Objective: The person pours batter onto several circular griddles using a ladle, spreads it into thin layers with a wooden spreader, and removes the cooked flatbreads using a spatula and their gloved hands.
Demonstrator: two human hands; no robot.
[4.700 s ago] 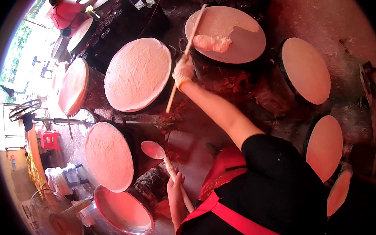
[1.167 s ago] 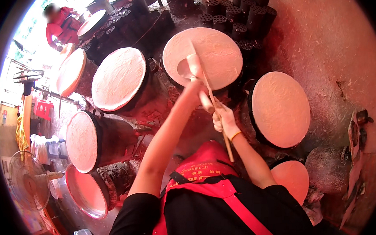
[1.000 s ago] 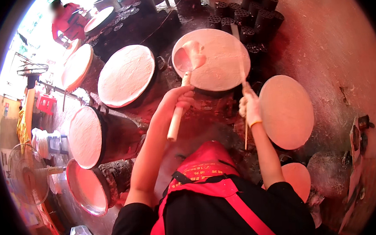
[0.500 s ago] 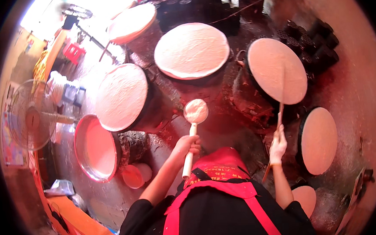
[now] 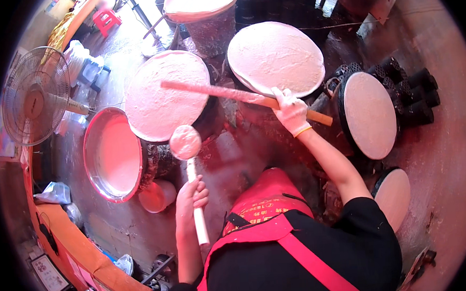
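A white-handled ladle (image 5: pixel 191 169) is gripped by the closed left hand (image 5: pixel 190 196), its round bowl held up beyond the fingers, just beside the batter-coated round griddle (image 5: pixel 166 94). A long wooden stick (image 5: pixel 241 96) is clasped in the gloved right hand (image 5: pixel 291 111), its far end stretched across that griddle. A second coated griddle (image 5: pixel 276 58) lies just beyond the right hand. A wide basin of batter (image 5: pixel 112 153) sits left of the left hand.
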